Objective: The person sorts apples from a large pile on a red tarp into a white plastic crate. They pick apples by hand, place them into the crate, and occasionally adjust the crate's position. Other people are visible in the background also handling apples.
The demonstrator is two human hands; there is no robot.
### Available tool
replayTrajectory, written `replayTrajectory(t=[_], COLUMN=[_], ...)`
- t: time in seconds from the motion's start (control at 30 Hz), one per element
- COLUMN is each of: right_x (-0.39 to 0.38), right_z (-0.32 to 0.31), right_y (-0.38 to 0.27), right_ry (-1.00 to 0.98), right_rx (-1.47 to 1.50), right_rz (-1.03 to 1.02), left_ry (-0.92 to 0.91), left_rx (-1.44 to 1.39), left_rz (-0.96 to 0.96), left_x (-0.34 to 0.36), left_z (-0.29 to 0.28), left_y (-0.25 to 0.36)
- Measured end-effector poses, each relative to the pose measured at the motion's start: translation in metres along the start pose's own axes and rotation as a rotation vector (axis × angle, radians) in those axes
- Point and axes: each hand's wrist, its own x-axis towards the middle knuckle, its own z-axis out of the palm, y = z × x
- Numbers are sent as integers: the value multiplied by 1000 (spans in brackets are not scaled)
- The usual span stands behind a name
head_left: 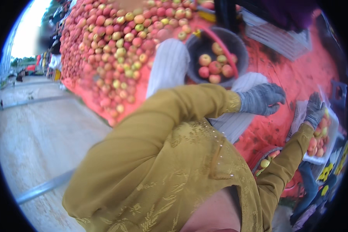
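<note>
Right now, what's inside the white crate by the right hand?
Reddish and yellowish apples show in the white crate. The right hand covers part of one side; beneath the visible apples, everything is hidden.

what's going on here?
A seated person wearing gray gloves has apples all around. Their right hand is at the white crate of apples on their right; whether it touches the fruit is hard to tell. Their left hand is by the right knee, with no apple visible in it. A dark bucket with a pink handle stands between the knees, partly filled with apples. A big loose apple pile lies ahead, toward the left, on a red sheet.
</note>
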Motion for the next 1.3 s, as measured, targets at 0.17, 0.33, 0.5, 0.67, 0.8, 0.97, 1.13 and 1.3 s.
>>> replayTrajectory(t=[0.17,0.33,0.5,0.67,0.8,0.97,1.13,1.3], right_x=[-83,-144,-183,-193,-193,-211,-218,-206], right_z=[146,214,234,253,262,276,292,290], right_y=[98,163,239,295,335,364,356,352], right_ry=[-439,-814,-835,-770,-792,-857,-889,-776], right_rx=[-191,-317,-444,-528,-567,-682,-760,-735], right_rz=[218,428,563,648,720,712,702,746], left_ry=[240,716,1034,739,547,347,70,251], left_rx=[-15,-182,325,571,625,450,676,493], left_rz=[-56,-659,-1114,-1276,-1395,-1406,-1297,-1053], left_x=[-33,-128,-313,-393,-375,-305,-295,-273], left_z=[-61,-235,-329,-322,-288,-269,-238,-236], left_y=[11,28,-56,-153,-234,-307,-396,-444])
